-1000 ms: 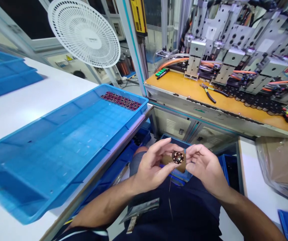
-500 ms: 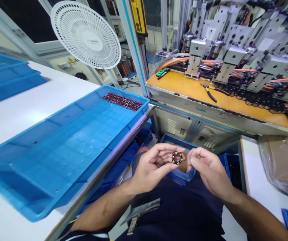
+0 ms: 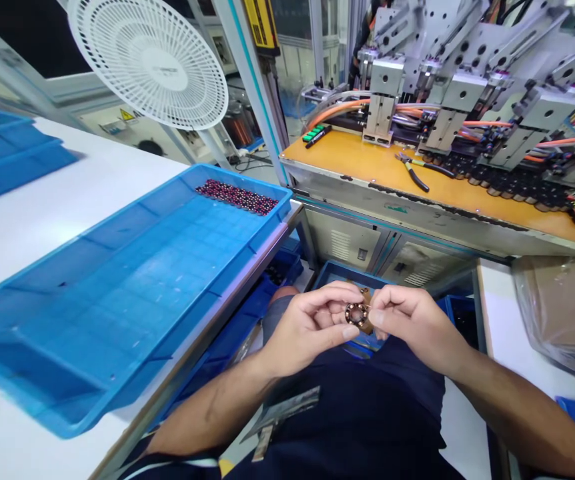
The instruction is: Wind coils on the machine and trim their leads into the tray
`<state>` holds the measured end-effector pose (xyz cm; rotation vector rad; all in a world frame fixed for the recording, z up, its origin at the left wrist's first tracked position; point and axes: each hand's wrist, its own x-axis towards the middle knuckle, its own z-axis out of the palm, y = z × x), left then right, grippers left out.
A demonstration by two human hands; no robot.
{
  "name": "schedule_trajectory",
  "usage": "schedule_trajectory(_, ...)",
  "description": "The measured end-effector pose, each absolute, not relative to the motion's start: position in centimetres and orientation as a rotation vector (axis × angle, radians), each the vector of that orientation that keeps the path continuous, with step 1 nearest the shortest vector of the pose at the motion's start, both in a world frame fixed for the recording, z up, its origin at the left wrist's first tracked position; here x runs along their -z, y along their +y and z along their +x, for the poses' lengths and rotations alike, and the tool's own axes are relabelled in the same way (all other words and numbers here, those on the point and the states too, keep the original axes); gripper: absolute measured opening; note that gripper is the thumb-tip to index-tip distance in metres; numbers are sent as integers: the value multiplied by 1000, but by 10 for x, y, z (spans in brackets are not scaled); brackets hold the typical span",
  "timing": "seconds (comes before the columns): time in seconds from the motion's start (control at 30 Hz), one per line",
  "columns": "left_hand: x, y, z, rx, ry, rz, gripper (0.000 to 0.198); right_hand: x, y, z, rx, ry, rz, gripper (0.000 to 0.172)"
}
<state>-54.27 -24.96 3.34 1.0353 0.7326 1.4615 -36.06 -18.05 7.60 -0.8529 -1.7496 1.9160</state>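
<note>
My left hand (image 3: pixel 307 327) pinches a small ring-shaped motor stator (image 3: pixel 356 315) with copper windings between thumb and fingers, its round opening facing me. Close against the stator's right side, my right hand (image 3: pixel 410 323) is closed, thumb and forefinger pressed together on what looks like a thin wire at its rim. The tips of those fingers hide most of the wire. Beneath both hands, over my lap, sits a blue bin (image 3: pixel 335 272) with brownish material inside, largely covered by the hands.
On the white table at left lies a long blue tray (image 3: pixel 132 280) with rows of small dark-red parts (image 3: pixel 237 197) at its far end. A white fan (image 3: pixel 155 67) stands behind. Pliers (image 3: pixel 412 172) rest on the orange machine bench (image 3: pixel 337 157). A plastic-wrapped box (image 3: pixel 557 313) is at right.
The stator is turned slightly in my left hand, its face showing more fully. My right fingertips have moved a little left, nearer its rim. The view has shifted slightly.
</note>
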Motion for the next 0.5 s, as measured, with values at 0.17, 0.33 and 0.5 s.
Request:
schedule_trajectory(0.17, -32, -251, -542, -1408, 657, 894, 33, -74, -169, -347, -1952, -1730, -842, 30)
schedule_trajectory(0.33, -35, -251, -540, -1403, 726, 946, 30, -74, -173, -351, -2021, -1777, -869, 37)
schedule_trajectory(0.5, -36, -252, -542, -1310, 719, 860, 27, -79, -164, -343, -2034, -1949, -823, 34)
